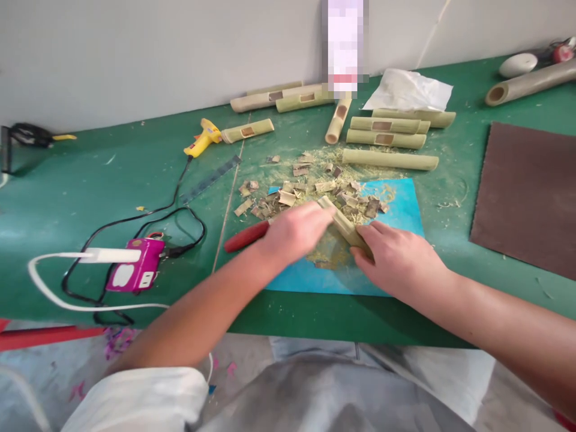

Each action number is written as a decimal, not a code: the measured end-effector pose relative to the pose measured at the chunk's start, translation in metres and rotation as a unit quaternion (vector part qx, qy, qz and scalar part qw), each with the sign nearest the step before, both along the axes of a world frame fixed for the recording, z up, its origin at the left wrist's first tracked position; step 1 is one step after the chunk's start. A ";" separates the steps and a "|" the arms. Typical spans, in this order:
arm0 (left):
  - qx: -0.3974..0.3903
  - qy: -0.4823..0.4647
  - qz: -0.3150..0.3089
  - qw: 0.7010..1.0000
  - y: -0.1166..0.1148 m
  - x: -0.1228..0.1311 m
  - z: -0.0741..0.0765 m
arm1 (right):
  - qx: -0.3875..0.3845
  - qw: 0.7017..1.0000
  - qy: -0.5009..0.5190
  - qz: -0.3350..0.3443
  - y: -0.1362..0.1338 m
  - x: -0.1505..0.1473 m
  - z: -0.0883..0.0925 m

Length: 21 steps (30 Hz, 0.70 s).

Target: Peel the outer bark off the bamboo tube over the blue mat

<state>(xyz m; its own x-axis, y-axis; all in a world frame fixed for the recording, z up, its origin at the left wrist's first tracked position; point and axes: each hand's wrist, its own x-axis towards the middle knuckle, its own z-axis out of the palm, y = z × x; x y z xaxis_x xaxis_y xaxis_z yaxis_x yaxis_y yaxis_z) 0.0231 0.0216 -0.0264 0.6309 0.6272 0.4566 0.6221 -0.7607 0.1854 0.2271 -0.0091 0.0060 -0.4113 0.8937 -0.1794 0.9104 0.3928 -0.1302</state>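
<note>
Head camera: from my remote seat I see the right hand (398,252) wrapped around the lower end of a bamboo piece (345,225), which slants over a blue sheet (407,210) on the green worktop (459,144). My left hand (297,231) is at the piece's upper end, fingers bunched and blurred; I cannot tell whether it grips the bamboo or something else. Just beside that wrist I make out a red handle (245,236), its far end hidden. Bamboo chips (288,197) lie scattered beyond both hands, among pale shavings. Behind them I find a bamboo tube (390,159) lying crosswise, and toward the left a yellow glue gun (203,139).
</note>
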 end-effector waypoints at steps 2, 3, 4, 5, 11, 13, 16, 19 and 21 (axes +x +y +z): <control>0.013 -0.014 0.048 0.999 -0.001 0.001 0.002 | 0.006 1.000 0.000 -0.005 0.000 0.000 -0.001; 0.018 -0.023 0.068 0.997 -0.002 0.002 0.002 | 0.006 1.000 0.000 -0.005 0.000 0.000 -0.001; 0.013 -0.017 0.044 0.999 -0.003 0.003 0.002 | 0.003 1.000 -0.001 -0.002 0.001 0.000 -0.001; 0.003 -0.012 0.024 1.000 -0.004 0.003 0.001 | 0.000 1.000 -0.001 0.001 0.001 0.000 -0.002; 0.007 -0.023 0.083 0.996 0.004 -0.003 -0.002 | 0.005 1.000 -0.005 -0.003 0.000 -0.001 0.000; 0.006 -0.022 0.084 0.996 0.006 -0.003 -0.003 | 0.002 1.000 -0.005 0.001 0.000 0.000 0.000; 0.004 -0.031 0.067 0.997 0.007 -0.002 -0.003 | 0.003 1.000 -0.004 0.000 0.000 0.001 -0.001; 0.013 -0.045 0.074 0.996 0.009 -0.002 -0.004 | 0.015 1.000 0.001 -0.002 0.000 0.001 -0.004; 0.016 -0.045 0.081 0.996 0.012 -0.004 -0.004 | 0.020 1.000 0.007 0.000 0.000 0.001 -0.006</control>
<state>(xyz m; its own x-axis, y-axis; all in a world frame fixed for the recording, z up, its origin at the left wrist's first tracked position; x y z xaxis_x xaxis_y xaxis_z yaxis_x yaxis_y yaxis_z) 0.0191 0.0332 -0.0307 0.4784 0.7018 0.5278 0.7191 -0.6580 0.2232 0.2286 -0.0090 0.0001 -0.4130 0.9002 -0.1380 0.9088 0.3976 -0.1266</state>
